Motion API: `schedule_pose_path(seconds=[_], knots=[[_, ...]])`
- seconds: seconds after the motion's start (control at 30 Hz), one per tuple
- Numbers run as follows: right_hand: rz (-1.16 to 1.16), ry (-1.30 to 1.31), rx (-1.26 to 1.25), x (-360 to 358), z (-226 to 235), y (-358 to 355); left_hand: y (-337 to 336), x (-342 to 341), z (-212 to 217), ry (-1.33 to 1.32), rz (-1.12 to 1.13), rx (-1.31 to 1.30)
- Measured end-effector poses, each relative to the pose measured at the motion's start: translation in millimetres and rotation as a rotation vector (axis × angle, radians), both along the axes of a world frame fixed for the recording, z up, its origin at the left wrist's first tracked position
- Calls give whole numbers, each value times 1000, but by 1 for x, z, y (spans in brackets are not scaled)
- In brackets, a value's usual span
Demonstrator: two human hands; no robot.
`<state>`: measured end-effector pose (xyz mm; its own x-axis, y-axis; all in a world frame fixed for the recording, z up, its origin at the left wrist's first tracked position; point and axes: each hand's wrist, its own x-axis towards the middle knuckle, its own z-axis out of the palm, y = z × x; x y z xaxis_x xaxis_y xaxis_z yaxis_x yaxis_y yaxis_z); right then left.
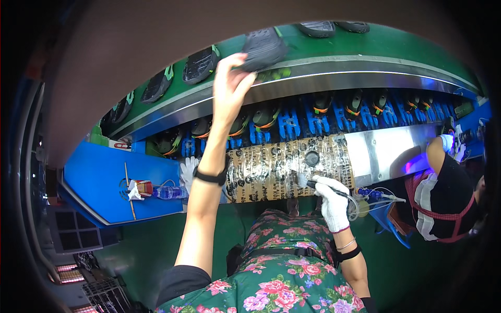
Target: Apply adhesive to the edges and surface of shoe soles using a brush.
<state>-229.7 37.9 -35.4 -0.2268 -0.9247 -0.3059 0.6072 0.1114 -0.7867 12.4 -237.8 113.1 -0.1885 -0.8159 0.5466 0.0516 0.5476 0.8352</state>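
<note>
My bare left hand (230, 82) reaches up to the green conveyor belt (396, 41) and grips a dark shoe sole (264, 48) by its near end. Other dark soles with green trim (200, 64) lie in a row along the belt to its left. My right hand (331, 202), in a white glove, holds a thin brush (308, 182) with its bristle tip over the taped, pattern-covered work surface (271, 169). A black band sits on each of my wrists.
Below the belt runs a rack of shoe parts on blue holders (318, 120). A blue side table (104, 180) at left carries a small bottle (168, 192), a stick and a white glove. At right a co-worker (443, 193) works under violet light.
</note>
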Motion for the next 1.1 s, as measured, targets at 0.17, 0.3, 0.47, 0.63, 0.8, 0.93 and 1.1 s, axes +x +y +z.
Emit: schedule_pose_path(seconds=[0.17,0.3,0.47,0.63,0.8,0.93,1.1], knots=[[-104,-8,6,-28,5,-2,98,81,12,7,486,-280],[-163,-117,-124,-60,15,-3,141,110,34,344,530,-19],[-94,-198,-225,-36,80,-6,135,117,-17,114,411,382],[146,40,-260,11,114,-9,142,49,-83,173,-80,974],[150,132,-246,27,115,-17,181,28,-131,388,-295,1221],[130,151,-222,20,107,-18,237,6,-115,667,-669,1292],[155,343,-220,21,119,-24,269,-13,-128,809,-733,1399]])
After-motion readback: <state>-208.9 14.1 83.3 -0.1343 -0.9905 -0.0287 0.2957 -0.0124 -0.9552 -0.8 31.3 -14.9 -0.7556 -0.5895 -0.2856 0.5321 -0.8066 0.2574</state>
